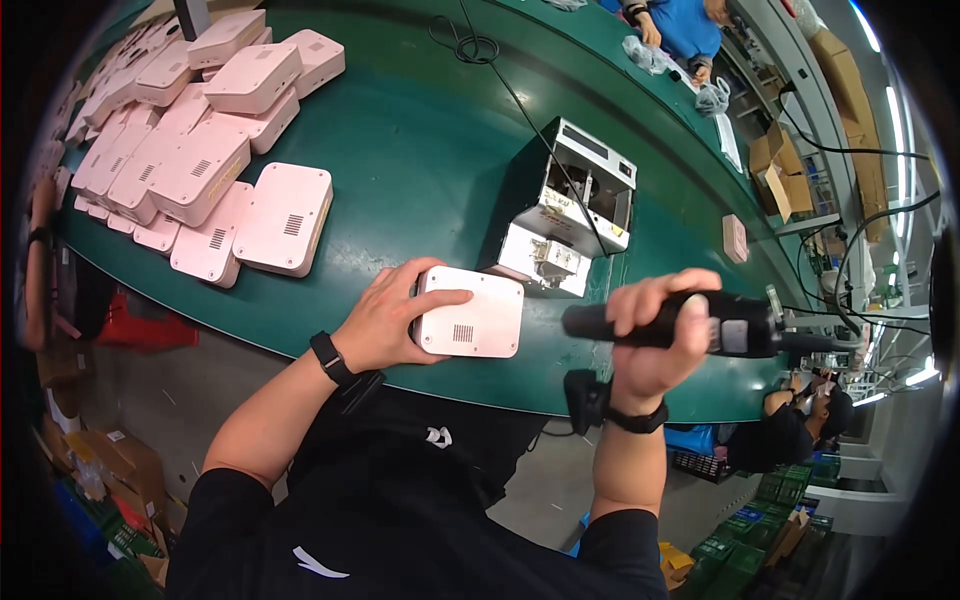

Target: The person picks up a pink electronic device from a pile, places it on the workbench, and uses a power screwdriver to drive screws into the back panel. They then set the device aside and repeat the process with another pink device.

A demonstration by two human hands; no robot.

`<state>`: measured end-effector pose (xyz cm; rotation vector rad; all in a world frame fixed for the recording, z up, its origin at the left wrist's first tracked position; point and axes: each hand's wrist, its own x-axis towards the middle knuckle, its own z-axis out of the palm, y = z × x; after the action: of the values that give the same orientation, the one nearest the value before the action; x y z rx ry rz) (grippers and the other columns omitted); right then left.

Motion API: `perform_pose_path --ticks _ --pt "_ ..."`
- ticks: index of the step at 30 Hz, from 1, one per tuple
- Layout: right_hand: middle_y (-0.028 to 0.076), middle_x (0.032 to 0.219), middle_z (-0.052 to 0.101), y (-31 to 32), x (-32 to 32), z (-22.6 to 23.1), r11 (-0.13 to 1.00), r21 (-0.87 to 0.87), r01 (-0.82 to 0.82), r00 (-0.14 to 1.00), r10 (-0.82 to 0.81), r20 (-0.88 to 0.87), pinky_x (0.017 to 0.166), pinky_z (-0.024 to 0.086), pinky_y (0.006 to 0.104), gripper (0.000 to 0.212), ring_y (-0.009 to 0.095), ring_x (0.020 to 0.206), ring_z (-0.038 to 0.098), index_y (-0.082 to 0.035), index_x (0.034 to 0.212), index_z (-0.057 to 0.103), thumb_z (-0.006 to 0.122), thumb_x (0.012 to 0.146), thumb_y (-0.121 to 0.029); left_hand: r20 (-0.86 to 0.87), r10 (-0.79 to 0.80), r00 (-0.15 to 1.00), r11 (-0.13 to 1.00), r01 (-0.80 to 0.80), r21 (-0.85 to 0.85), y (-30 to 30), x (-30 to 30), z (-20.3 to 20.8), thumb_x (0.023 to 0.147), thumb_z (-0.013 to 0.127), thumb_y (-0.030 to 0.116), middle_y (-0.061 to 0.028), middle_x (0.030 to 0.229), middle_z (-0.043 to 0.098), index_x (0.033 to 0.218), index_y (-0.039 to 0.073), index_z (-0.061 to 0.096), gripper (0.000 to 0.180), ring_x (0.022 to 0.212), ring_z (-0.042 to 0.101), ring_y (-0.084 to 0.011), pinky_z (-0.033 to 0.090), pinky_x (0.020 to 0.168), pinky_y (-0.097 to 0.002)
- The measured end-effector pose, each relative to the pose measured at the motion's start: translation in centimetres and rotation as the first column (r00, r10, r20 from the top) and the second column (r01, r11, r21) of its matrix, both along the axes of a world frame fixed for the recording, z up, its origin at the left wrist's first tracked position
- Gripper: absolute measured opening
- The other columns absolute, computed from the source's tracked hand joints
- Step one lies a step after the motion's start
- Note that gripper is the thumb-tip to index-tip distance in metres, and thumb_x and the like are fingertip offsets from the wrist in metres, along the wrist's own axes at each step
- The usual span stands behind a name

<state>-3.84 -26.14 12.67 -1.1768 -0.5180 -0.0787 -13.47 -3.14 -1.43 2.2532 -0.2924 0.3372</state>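
Note:
My left hand (385,315) grips the left side of a pale pink plastic box-shaped housing (485,325), thumb across its top. The housing lies flat on the green table near the front edge, with a vent grille and small corner holes facing up. Raised to the right of it, my right hand (660,325) is wrapped round a black electric screwdriver (745,325), held roughly level with its narrower end pointing left, apart from the housing. Just beyond the housing stands a black and silver screw feeder (590,165) with an open top.
Many similar pink housings (200,165) are piled at the left of the green table (400,150). One more pink box (735,238) sits at the far right. A black cable (520,100) hangs across the feeder. Co-workers (690,30) work across the table and at the right.

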Motion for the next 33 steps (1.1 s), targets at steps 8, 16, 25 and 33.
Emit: perform_pose_path --ticks 8,16,25,33 --pt "0.007 0.064 0.048 2.4 4.4 0.5 0.981 -0.116 0.156 0.984 -0.144 0.103 0.052 0.043 0.0348 0.021 0.017 0.049 0.046 -0.006 0.096 0.051 0.051 0.096 -0.027 -0.020 -0.001 1.000 1.000 0.001 0.002 0.0 -0.2 -0.1 0.057 0.088 0.024 -0.0099 0.132 0.048 0.128 0.028 0.063 0.076 0.116 0.053 -0.0307 0.042 0.099 -0.0429" --pt "0.007 0.064 0.049 1.7 1.2 -0.1 0.998 -0.064 -0.019 0.997 0.015 -0.073 0.051 0.043 0.0353 0.024 0.018 0.049 0.048 -0.005 0.100 0.048 0.053 0.096 -0.028 -0.011 -0.002 1.000 1.000 0.002 -0.006 0.3 0.0 0.1 0.057 0.087 0.024 -0.0081 0.132 0.048 0.128 0.029 0.062 0.076 0.116 0.053 -0.0307 0.043 0.098 -0.0425" --pt "0.006 0.066 0.051 3.0 -5.5 0.9 0.964 -0.169 -0.208 0.978 0.204 -0.039 0.054 0.045 0.0362 0.037 0.017 0.050 0.050 -0.008 0.102 0.043 0.062 0.090 -0.037 -0.008 0.012 1.000 1.000 -0.012 0.002 0.2 -0.2 -0.3 0.058 0.087 0.023 -0.0074 0.132 0.048 0.127 0.030 0.061 0.075 0.113 0.055 -0.0308 0.044 0.097 -0.0422" --pt "0.005 0.067 0.051 3.1 -6.3 -0.4 0.947 -0.239 -0.215 0.975 0.195 -0.106 0.057 0.046 0.0364 0.045 0.018 0.052 0.051 -0.010 0.101 0.041 0.069 0.086 -0.041 0.006 0.018 1.000 1.000 -0.018 -0.015 0.0 -0.2 -0.1 0.058 0.088 0.025 -0.0080 0.131 0.049 0.126 0.031 0.062 0.073 0.112 0.056 -0.0301 0.045 0.095 -0.0420"
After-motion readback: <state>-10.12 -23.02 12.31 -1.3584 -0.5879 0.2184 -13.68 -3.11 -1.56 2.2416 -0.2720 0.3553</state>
